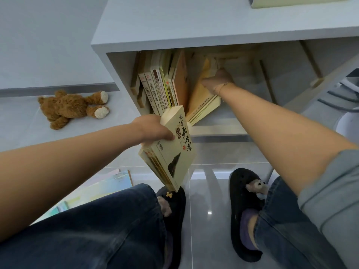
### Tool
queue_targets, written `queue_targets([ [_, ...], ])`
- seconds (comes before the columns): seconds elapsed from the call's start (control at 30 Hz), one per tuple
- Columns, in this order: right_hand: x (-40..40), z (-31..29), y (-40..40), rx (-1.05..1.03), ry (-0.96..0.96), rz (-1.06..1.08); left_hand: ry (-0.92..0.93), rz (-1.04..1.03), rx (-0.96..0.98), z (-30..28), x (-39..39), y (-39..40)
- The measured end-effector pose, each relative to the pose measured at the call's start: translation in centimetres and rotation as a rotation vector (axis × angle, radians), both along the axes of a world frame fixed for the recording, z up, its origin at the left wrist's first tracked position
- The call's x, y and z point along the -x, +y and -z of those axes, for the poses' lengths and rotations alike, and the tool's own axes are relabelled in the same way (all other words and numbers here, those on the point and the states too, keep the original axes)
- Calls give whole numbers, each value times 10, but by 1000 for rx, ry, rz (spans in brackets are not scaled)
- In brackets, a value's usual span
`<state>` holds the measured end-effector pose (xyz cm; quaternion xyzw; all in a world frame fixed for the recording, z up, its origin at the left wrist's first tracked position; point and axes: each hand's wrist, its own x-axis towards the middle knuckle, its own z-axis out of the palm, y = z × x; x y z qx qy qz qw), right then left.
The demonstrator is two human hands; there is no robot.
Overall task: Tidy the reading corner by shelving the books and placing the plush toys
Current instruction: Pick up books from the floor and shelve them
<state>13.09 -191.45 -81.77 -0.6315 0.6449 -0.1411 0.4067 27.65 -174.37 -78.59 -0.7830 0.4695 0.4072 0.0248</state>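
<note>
So the left hand [153,129] is gripping a stack of yellowish paperbacks [171,150] near mid-frame, thumb curled over the front cover and the rest of the fingers hidden behind, so the stack hangs tilted below the hand, its top corner just in front of the shelf opening [223,121]. The right hand [218,81] is reaching deep into that same compartment, above centre, fingers wrapped around the top edge of a few leaning yellow books [204,101], which slant to the right with their bottoms on the shelf floor. Just left of those, a row of upright books [161,88] stands spines out, and there's a gap between the row and the leaning ones, right above the held stack. A brown teddy bear [71,107] lies sprawled on the floor [204,210] at the left of the frame, well apart from both hands. Some pastel picture books [104,187] lie flat on the floor at lower left, partly hidden by a jeans-covered knee. Black slippers [244,210] with little plush charms sit at the bottom.
</note>
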Motion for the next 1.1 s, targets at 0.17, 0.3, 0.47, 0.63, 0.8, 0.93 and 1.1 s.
queue_targets([
  [0.17,34,-4,3,20,36,34,-117,61,100,-21,16,-15],
  [0.3,64,-15,5,56,99,2,-172,68,213,-35,37,-28],
  [0.47,88,-17,20,36,247,27,-146,-21,339,-46,61,-53],
  [0.63,89,-9,27,51,211,55,-198,-26,307,-38,79,-87],
  [0.8,80,-3,29,27,53,95,-284,18,332,-24,84,-113],
  [0.93,72,-2,28,22,-12,40,-483,72,432,-21,86,-128],
  [1.1,58,2,33,61,-81,21,-552,12,450,-18,70,-132],
])
